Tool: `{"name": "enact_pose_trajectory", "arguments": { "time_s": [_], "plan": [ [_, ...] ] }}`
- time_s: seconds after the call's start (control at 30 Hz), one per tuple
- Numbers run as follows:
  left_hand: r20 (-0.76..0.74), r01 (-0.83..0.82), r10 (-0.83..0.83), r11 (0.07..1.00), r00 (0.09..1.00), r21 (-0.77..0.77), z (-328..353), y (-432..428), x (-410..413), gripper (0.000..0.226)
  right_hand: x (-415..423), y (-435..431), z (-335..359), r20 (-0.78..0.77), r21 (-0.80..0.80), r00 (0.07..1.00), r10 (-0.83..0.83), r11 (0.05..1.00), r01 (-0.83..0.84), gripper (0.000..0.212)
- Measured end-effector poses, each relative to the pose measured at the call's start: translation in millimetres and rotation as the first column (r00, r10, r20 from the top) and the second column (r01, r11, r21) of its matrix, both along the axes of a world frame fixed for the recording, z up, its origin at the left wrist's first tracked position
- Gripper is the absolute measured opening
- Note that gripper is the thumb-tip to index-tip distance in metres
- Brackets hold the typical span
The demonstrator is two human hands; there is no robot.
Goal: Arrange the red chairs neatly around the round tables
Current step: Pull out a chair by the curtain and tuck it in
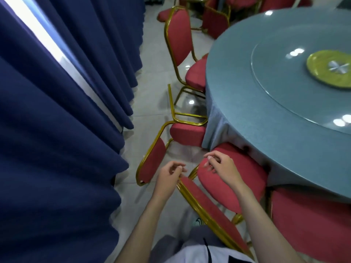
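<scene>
Red chair: padded seat, gold metal frame, tucked under round table.

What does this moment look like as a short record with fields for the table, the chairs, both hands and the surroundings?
table: round table with a blue-grey cloth, a glass turntable and a yellow-green dish on it
nearest chair: red padded chair with a gold metal frame, seat partly under the table edge
tipped chair: red chair lying on its side on the tiled floor
upright chair: red chair facing the table
left hand: at the nearest chair's backrest top, fingers curled
right hand: above that chair's seat, holding nothing
left side: dark blue curtains
</scene>
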State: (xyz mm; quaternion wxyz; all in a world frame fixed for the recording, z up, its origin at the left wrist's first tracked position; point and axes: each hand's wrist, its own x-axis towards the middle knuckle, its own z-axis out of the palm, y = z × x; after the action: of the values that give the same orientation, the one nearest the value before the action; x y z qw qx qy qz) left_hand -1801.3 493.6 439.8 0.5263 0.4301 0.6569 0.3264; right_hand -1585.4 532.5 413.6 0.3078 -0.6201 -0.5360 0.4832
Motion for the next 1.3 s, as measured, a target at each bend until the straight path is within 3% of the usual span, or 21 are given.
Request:
{"name": "enact_pose_trajectory", "arguments": {
  "time_s": [0.2, 0.4, 0.57, 0.73, 0.8, 0.87, 0.93, 1.03, 1.13, 1.3],
  "plan": [
    [-0.005, 0.208, -0.208, 0.978, 0.978, 0.005, 0, 26, 12, 0.017, 23, -19, 10, -0.010, 0.017, 0.983, -0.186, 0.982, 0.186, 0.026],
    [-0.017, 0.426, -0.425, 0.904, 0.905, 0.041, 0, 30, 15, 0.020, 29, -71, 21, 0.001, 0.043, 0.897, -0.442, 0.896, 0.441, 0.025],
    [-0.041, 0.580, -0.579, 0.812, 0.815, 0.069, -10, 13, 4, 0.022, 7, -140, 11, 0.133, -0.012, 0.821, -0.555, 0.828, 0.561, 0.020],
    [-0.069, 0.641, -0.637, 0.766, 0.768, 0.054, -18, -16, -15, 0.018, -30, -210, -3, 0.308, -0.009, 0.683, -0.662, 0.716, 0.698, 0.017],
    [-0.164, 0.663, -0.646, 0.743, 0.745, 0.085, -18, -26, -25, 0.019, -46, -236, -10, 0.382, 0.011, 0.681, -0.624, 0.740, 0.672, 0.012],
    [-0.297, 0.697, -0.647, 0.710, 0.702, 0.101, -19, -34, -31, 0.022, -60, -257, -16, 0.435, -0.002, 0.723, -0.537, 0.802, 0.597, 0.030],
    [-0.354, 0.709, -0.648, 0.702, 0.674, 0.064, -21, -46, -38, 0.031, -71, -271, -17, 0.442, -0.017, 0.726, -0.528, 0.804, 0.595, 0.048],
    [-0.256, 0.674, -0.657, 0.738, 0.710, -0.023, -22, -59, -41, 0.062, -83, -281, -16, 0.434, -0.037, 0.700, -0.567, 0.765, 0.643, 0.057],
    [-0.165, 0.628, -0.630, 0.775, 0.759, -0.072, -25, -70, -36, 0.084, -89, -291, -23, 0.467, -0.138, 0.737, -0.488, 0.783, 0.606, 0.072],
    [0.033, 0.522, -0.522, 0.843, 0.852, -0.130, -28, -80, -22, 0.084, -85, -296, -28, 0.441, -0.222, 0.806, -0.394, 0.823, 0.523, 0.086]
  ]
}}
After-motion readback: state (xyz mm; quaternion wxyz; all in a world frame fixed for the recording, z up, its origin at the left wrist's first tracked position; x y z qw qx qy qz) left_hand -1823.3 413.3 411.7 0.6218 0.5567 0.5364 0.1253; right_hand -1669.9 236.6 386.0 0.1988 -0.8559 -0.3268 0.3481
